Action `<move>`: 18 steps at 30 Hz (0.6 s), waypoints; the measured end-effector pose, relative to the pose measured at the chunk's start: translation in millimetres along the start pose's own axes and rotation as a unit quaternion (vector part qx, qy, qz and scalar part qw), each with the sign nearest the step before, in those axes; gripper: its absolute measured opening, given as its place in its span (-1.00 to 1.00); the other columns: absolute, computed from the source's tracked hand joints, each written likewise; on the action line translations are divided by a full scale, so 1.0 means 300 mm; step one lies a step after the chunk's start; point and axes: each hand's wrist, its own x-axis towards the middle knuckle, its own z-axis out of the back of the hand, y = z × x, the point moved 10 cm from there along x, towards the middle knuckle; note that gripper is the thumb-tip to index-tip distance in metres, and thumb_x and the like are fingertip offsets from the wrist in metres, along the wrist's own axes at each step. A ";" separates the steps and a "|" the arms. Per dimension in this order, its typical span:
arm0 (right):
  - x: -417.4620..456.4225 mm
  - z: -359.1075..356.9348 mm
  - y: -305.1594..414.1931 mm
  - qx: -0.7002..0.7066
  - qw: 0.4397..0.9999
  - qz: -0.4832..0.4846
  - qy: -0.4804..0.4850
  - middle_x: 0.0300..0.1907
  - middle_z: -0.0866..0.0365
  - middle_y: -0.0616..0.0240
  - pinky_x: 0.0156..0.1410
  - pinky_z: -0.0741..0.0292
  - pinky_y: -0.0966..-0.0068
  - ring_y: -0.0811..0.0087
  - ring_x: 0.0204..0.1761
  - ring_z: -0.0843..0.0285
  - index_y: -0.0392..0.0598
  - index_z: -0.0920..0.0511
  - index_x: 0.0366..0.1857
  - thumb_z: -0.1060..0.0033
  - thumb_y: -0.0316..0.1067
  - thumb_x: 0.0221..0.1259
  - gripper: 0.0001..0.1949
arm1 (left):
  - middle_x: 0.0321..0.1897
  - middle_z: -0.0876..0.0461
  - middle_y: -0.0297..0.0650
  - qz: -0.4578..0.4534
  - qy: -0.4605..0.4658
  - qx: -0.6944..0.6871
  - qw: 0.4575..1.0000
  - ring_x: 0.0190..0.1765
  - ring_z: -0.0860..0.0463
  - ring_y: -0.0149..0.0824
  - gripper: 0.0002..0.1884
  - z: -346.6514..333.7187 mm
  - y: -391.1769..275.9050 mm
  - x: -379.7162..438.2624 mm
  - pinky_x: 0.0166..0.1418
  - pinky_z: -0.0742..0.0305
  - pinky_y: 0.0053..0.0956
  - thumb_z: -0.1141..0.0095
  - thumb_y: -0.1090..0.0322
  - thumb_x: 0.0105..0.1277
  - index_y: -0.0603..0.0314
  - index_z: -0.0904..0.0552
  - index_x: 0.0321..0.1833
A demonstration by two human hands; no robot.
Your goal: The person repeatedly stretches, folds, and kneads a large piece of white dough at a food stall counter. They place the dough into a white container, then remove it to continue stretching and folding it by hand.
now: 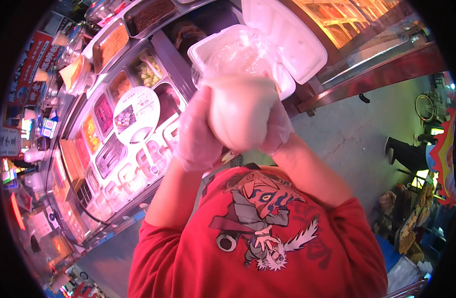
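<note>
Both my hands wear thin clear plastic gloves and hold up a pale, rounded, soft-looking mass [241,115] in front of my chest. It resembles dough, but motion blur leaves its exact kind unsettled. My left hand [200,130] grips its left side, and my right hand [276,124] grips its right side. Just beyond it stands a white foam box [200,46] lined with crumpled clear plastic film [250,44]. What lies inside the film is hard to make out. The box's white lid [287,41] is raised at its right.
On the left, a counter holds metal pans of toppings, including diced pieces [150,72] and orange-brown crumbs [112,46]. A round printed hand fan [137,115] lies over the pans. A dark red beam [377,76] runs along the right, beside grey floor [324,145]. A person's legs [406,152] show farther off.
</note>
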 end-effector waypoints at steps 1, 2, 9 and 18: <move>-0.012 0.016 -0.001 -0.006 1.000 0.019 -0.020 0.37 -0.58 0.06 0.53 -0.52 0.08 0.17 0.37 -0.62 -0.18 -0.44 0.43 0.19 0.21 0.66 -0.36 | 0.30 -0.65 0.02 -0.033 0.041 0.178 0.983 0.30 -0.66 -0.10 -0.55 -0.029 -0.005 -0.010 0.44 -0.49 -0.23 0.07 0.05 0.69 0.26 -0.61 0.32; -0.027 0.014 -0.010 0.035 0.999 0.004 -0.016 0.34 -0.61 0.04 0.52 -0.54 0.10 0.17 0.35 -0.64 -0.20 -0.45 0.41 0.19 0.14 0.66 -0.40 | 0.29 -0.65 0.03 -0.163 0.067 0.308 0.935 0.30 -0.64 -0.10 -0.60 -0.065 -0.057 -0.024 0.43 -0.48 -0.23 0.03 0.11 0.68 0.27 -0.64 0.28; -0.055 0.081 -0.036 0.083 0.993 -0.053 -0.065 0.36 -0.57 -0.04 0.47 -0.59 0.20 0.18 0.36 -0.63 -0.33 -0.41 0.43 0.16 -0.16 0.64 -0.49 | 0.24 -0.61 -0.03 -0.200 -0.131 0.391 0.889 0.14 -0.69 -0.27 -0.68 0.101 0.000 0.041 0.31 -0.58 -0.42 -0.08 0.32 0.64 0.43 -0.59 0.27; 0.100 0.038 -0.017 -0.234 0.956 -0.114 -0.135 0.14 -0.67 0.11 0.35 -0.54 0.29 0.23 0.18 -0.66 -0.24 -0.53 0.27 -0.24 -0.28 0.48 -0.60 | 0.29 -0.57 -0.10 -0.013 0.033 0.253 0.967 0.44 -0.55 -0.10 -0.34 0.124 0.164 0.183 0.46 -0.52 -0.19 -0.18 0.18 0.52 0.16 -0.30 0.61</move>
